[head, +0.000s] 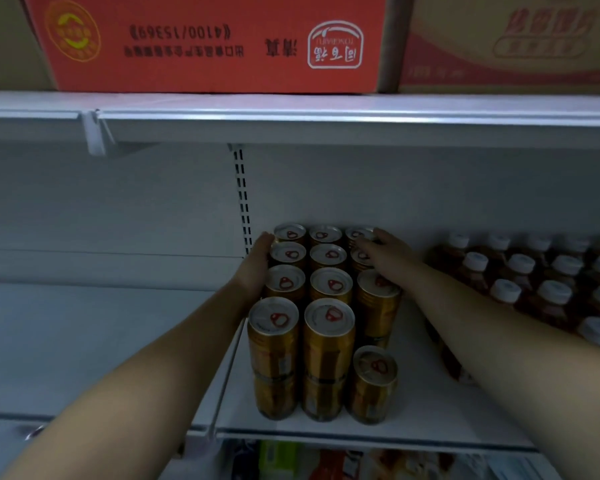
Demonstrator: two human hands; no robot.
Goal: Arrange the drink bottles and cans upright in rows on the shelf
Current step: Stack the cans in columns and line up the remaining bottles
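On the upper shelf (326, 119), toward its left end, sits a red carton (205, 39) with its print upside down. It is closed, so its contents cannot be seen. Below, on the shelf (420, 403) that carries the drinks, the left hand (255, 263) lies flat against the left flank of the gold cans (329, 320), fingers straight and pressed together along the rear rows. This looks like a way to square that side and stop the stack sliding toward the slotted upright (241, 195). The cans stand upright in three columns running from the front edge to the back wall, apparently two high. Their lids are sealed, with the red pull-tabs unbroken. A lone can (373, 382) at the front of the right column stands one level lower, so that stack seems unfinished. The right hand (387, 254) rests on the lids at the back of the right column. Its fingers are extended across them rather than wrapped round any can, probably to press or nudge those cans into line with their neighbours. Further right, near the cans but apart from them, white-capped bottles (520, 271) of brown drink stand in rows toward the shelf's right end. Above them a closed tan carton (516, 43) rests on the upper shelf.
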